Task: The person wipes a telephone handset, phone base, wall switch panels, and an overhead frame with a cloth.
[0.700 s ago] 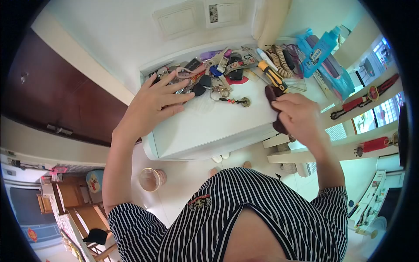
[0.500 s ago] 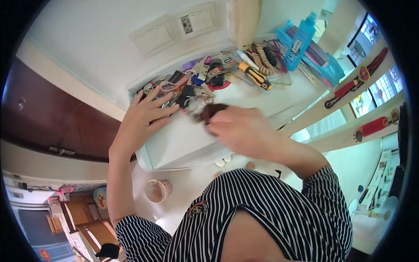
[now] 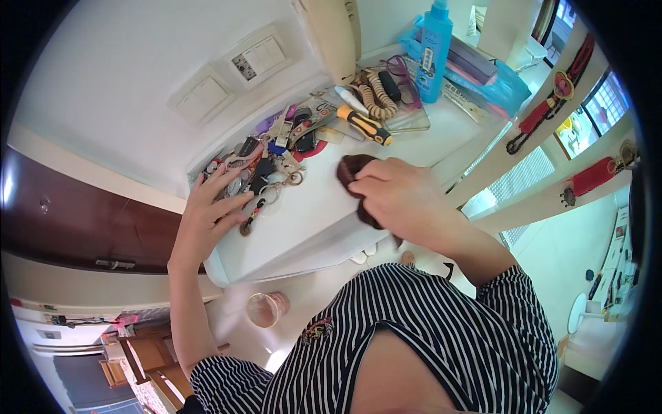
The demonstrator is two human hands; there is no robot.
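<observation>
My right hand (image 3: 403,200) is closed on a dark brown cloth (image 3: 353,168), pressing it against the white cabinet top (image 3: 307,217) near the front edge. At the left end, my left hand (image 3: 207,217) lies with fingers spread, its fingertips on the near side of a heap of keys and keyrings (image 3: 276,165). A small beaded key charm (image 3: 246,226) rests beside the left thumb. Behind the cloth lies a yellow and black screwdriver (image 3: 365,126).
Towards the back are a coiled phone cord (image 3: 378,100), purple-framed glasses (image 3: 403,79), a blue bottle (image 3: 434,58) and a blue plastic bag (image 3: 507,86). Wall switches (image 3: 258,55) sit above. Red tassels (image 3: 538,121) hang at right. A bin (image 3: 267,308) stands on the floor.
My right hand has swept the cloth to the right, away from the keys. My left hand stays by the heap, where the beaded charm now shows. The view has shifted slightly.
</observation>
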